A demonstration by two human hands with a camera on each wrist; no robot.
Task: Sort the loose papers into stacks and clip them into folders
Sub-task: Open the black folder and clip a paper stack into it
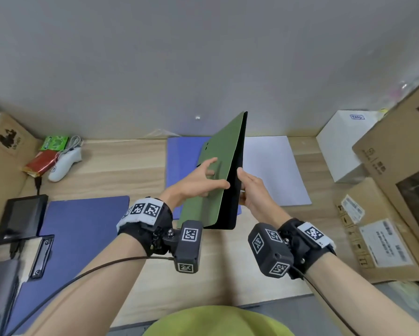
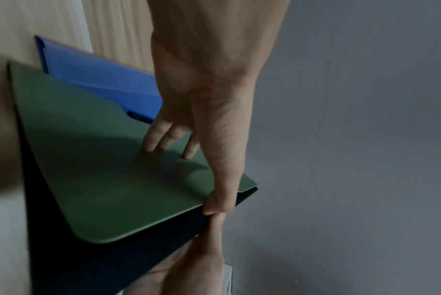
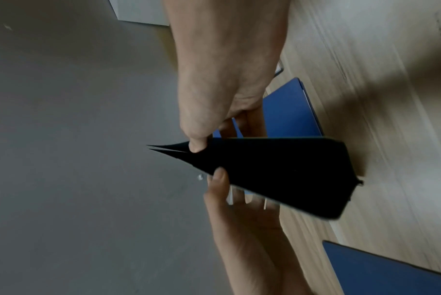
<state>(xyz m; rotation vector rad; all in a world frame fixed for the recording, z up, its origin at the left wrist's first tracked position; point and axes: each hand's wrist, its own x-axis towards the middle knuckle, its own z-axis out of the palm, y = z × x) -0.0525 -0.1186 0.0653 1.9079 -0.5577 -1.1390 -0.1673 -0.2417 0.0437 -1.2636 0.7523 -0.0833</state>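
Observation:
A green folder (image 1: pixel 218 170) with a black folder (image 1: pixel 235 190) behind it stands almost upright above the desk, held between both hands. My left hand (image 1: pixel 213 175) has its fingers (image 2: pixel 151 143) spread on the green face, its thumb at the near edge. My right hand (image 1: pixel 242 183) pinches the black folder (image 3: pixel 277 169), thumb on its face and fingers behind. A blue folder (image 1: pixel 184 156) lies flat beneath them. White paper (image 1: pixel 274 170) lies to its right. Another blue folder (image 1: pixel 82 229), with a black clip (image 1: pixel 42 255), lies at the left.
Cardboard boxes (image 1: pixel 397 190) and a white box (image 1: pixel 342 146) crowd the right side. At the back left lie a white game controller (image 1: pixel 65 163), a red packet (image 1: pixel 41 163) and a green packet (image 1: pixel 54 143). A small dark screen (image 1: pixel 21 219) sits at the left edge.

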